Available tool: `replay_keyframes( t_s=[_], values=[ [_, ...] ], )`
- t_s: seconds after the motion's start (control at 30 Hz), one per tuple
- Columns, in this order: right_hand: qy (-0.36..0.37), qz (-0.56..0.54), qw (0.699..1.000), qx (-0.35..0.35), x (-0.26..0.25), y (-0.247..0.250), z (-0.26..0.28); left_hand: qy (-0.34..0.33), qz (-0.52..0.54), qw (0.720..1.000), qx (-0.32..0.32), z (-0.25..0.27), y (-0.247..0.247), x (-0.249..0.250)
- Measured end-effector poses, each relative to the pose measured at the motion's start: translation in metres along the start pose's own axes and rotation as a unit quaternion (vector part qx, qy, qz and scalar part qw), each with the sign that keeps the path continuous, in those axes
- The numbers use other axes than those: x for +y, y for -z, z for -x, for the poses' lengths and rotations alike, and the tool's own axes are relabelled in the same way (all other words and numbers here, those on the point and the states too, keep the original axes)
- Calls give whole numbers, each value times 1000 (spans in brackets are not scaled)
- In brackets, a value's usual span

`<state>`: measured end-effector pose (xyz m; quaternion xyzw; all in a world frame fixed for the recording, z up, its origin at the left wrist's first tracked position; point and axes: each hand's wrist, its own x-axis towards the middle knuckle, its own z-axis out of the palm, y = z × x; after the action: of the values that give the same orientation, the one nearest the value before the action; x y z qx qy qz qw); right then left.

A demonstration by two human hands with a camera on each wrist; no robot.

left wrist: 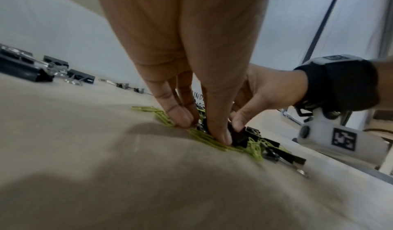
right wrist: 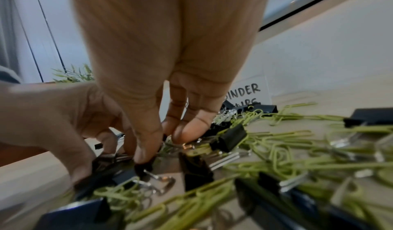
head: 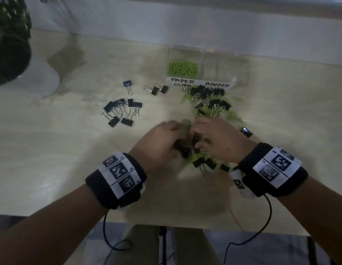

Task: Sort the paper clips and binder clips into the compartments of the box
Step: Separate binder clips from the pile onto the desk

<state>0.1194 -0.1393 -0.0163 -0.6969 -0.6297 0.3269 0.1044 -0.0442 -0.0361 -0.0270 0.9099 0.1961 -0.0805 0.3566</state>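
Paper clips [head: 187,129], green and tangled, lie mixed with black binder clips [head: 214,106] in a heap on the bench [head: 51,150], just in front of the clear box [head: 206,66]. Its paper-clip compartment [head: 182,68] already holds a green layer; the binder-clip compartment [head: 223,67] looks empty. A separate group of binder clips [head: 120,111] sits well to the left. Both hands work in the heap: the left hand [head: 162,140] has fingertips [left wrist: 178,116] pressed onto green clips, and the right hand [head: 219,140] pinches among black clips, though exactly which piece each grips cannot be told. The likely trouble is interlocking: hooked paper clips may drag binder clips along into the wrong compartment, or scatter pieces off the bench.
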Motion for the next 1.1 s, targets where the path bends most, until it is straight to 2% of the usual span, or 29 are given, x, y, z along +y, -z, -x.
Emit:
replay_keyframes(
  t_s=[0.3,0.37,0.5,0.6,0.7,0.8,0.87,0.93,1.1],
  values=[
    [-24,-114,992,47,2,22,-2,1,119,993,25,4,14,-16],
    [-26,-127,989,66,-4,32,-10,15,135,988,71,7,26,-22],
    [-3,-135,983,126,-21,47,-38,57,102,970,214,12,51,-47],
    [20,-105,983,150,-29,48,-52,53,18,967,249,13,55,-55],
    [13,-51,994,99,-26,45,-44,18,-5,976,216,12,41,-42],
    [-8,-16,1000,-10,-20,35,-23,-49,12,993,108,11,17,-22],
    [-27,8,998,-63,-18,25,-9,-66,1,997,50,9,3,-16],
    [-29,33,996,-74,-15,13,0,-53,-12,998,29,7,-5,-14],
    [-27,45,998,-44,-10,-5,7,-54,-18,998,37,4,-6,-15]
  ],
)
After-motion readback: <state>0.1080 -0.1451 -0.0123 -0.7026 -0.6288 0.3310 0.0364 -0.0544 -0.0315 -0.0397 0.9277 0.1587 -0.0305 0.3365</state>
